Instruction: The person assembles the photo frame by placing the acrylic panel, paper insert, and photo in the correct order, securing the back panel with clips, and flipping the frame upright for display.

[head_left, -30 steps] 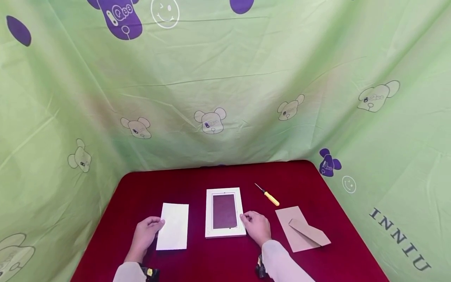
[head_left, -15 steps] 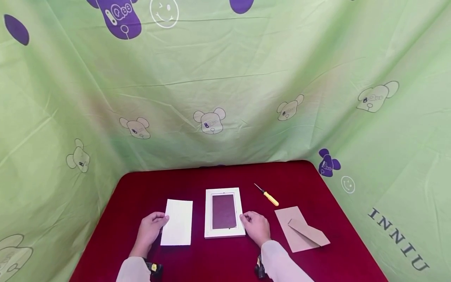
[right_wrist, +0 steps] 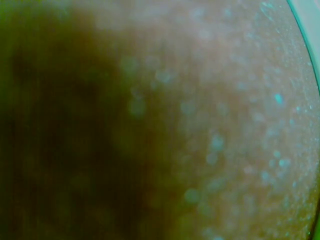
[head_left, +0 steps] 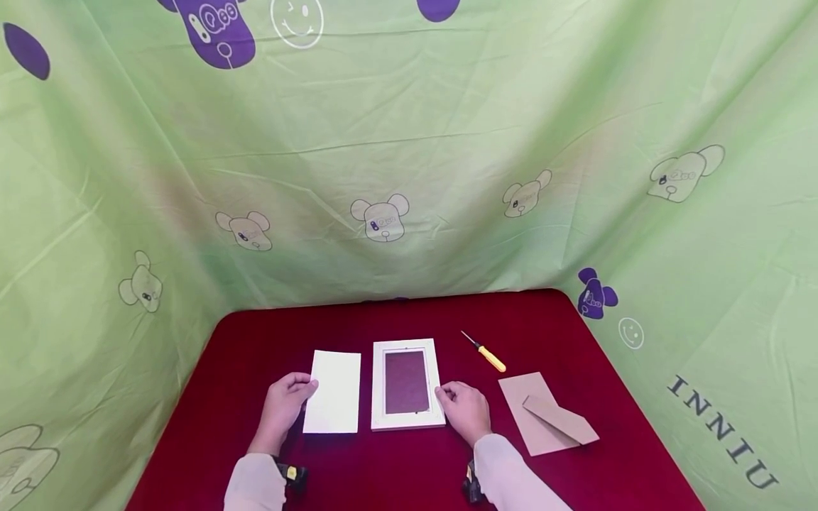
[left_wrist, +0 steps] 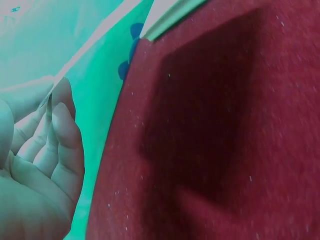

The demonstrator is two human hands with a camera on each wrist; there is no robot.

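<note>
My left hand (head_left: 285, 406) pinches a white rectangular card (head_left: 334, 392) by its left edge. In the left wrist view the card (left_wrist: 92, 42) shows nearly edge-on between thumb and fingertips of the left hand (left_wrist: 42, 160), raised off the cloth with its shadow below. Just right of the card lies a white picture frame (head_left: 378, 387), its opening showing a dark reddish area. Thumb and curled fingers of my right hand (head_left: 466, 411) grip the frame's right edge. The right wrist view is too blurred to make out the hand.
A yellow-handled screwdriver (head_left: 492, 358) lies behind the right hand. To the right is a brown backing board (head_left: 520, 390) with its stand leg (head_left: 562, 420) folded out. Red cloth (head_left: 307, 326) covers the table, and green patterned curtains (head_left: 447, 177) surround it.
My left hand has carried the white card to the right and slightly away from me, closer to the picture frame. The right hand and the frame have stayed put.
</note>
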